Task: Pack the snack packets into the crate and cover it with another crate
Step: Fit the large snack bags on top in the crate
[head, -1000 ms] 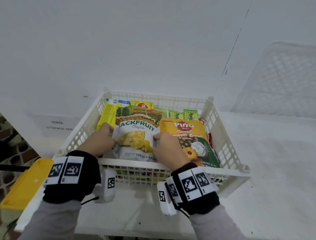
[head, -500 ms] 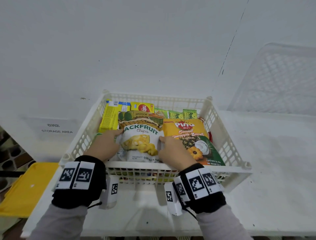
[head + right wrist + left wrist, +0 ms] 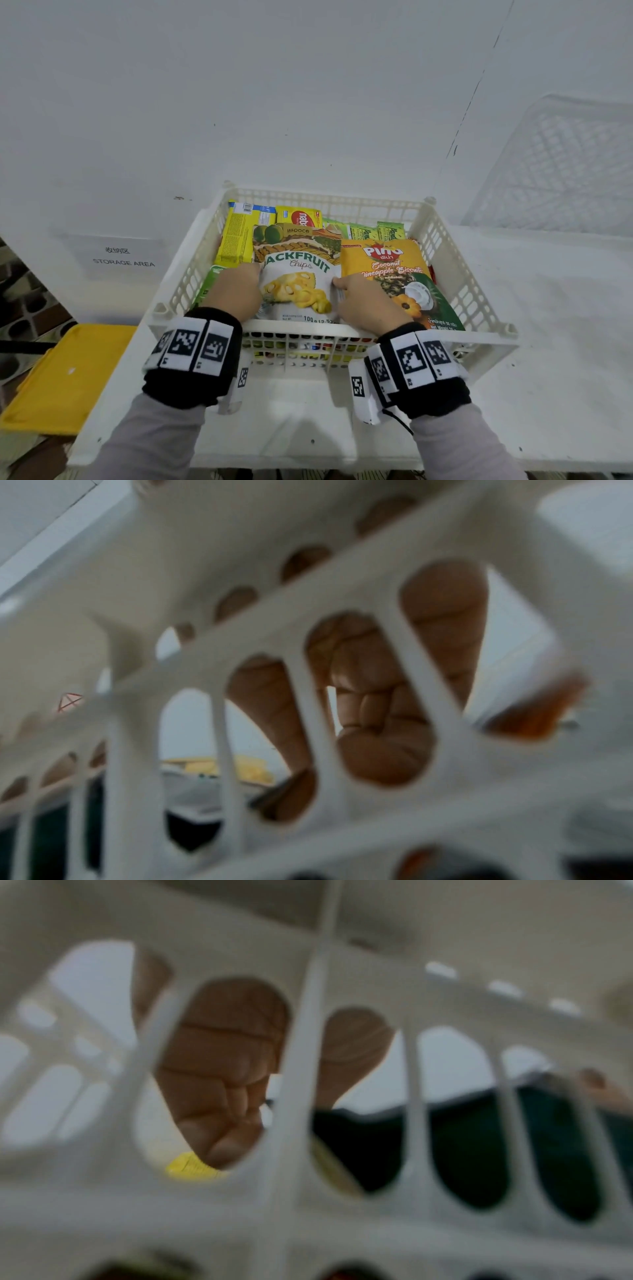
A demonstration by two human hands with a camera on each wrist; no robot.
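A white slatted crate [image 3: 308, 329] stands on the white table and holds several snack packets. On top in the middle lies a white jackfruit chips packet [image 3: 298, 274]. My left hand [image 3: 236, 291] grips its left edge. My right hand [image 3: 366, 301] grips its right edge, thumb on top. An orange coconut pineapple biscuits packet [image 3: 394, 267] lies to the right, and a yellow packet [image 3: 236, 233] at the back left. Through the crate wall [image 3: 301, 1042] the left wrist view shows my left hand [image 3: 222, 1083] with curled fingers. The right wrist view shows my right hand [image 3: 377, 710] curled likewise behind the slats [image 3: 308, 653].
A second white crate [image 3: 561, 164] leans against the wall at the right. A yellow tray [image 3: 68, 377] sits lower, off the table's left edge. A "STORAGE AREA" sign [image 3: 123, 257] is on the wall to the left.
Both hands have kept their hold on the jackfruit chips packet. It has straightened a little and settled among the other packets. The head view has shifted slightly.
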